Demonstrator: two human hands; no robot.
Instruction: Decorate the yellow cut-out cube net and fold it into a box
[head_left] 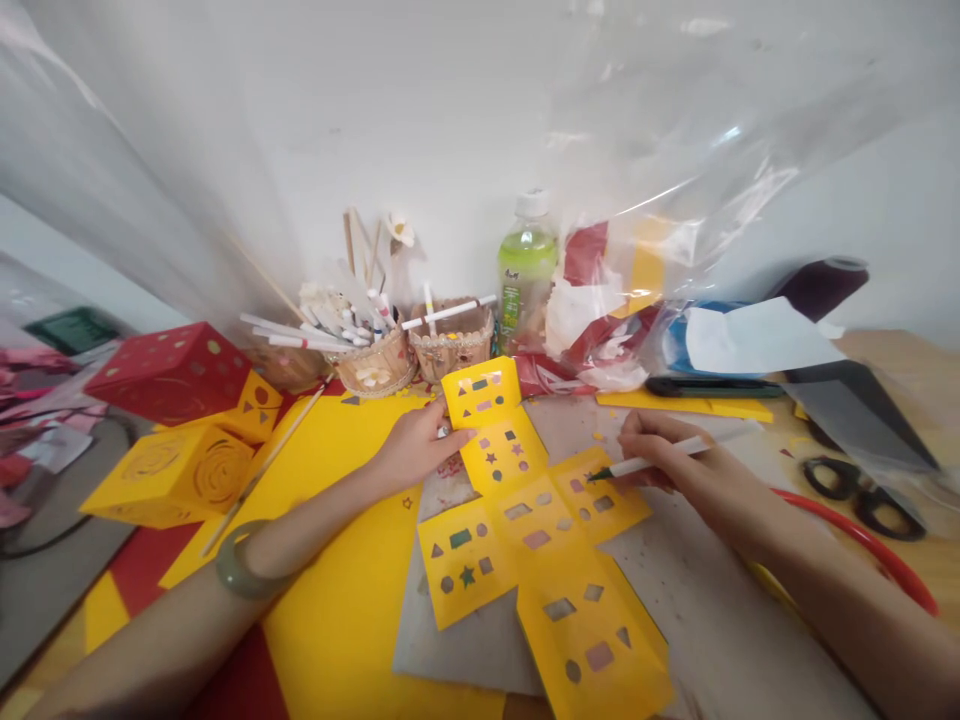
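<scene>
— Pale wall (450, 110) behind; card (517, 525) on grey board (457, 655), centre. Hands?

— My left hand (418, 440) holds its far left edge, likely steadying it; my right hand (690, 470) grips a pen (634, 465) at its right flap (626, 510).

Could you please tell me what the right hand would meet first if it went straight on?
Probably the yellow cut-out sheet, at its nearest side flap; the marker in the right hand already points there, though the depth at its tip is unclear.
</scene>
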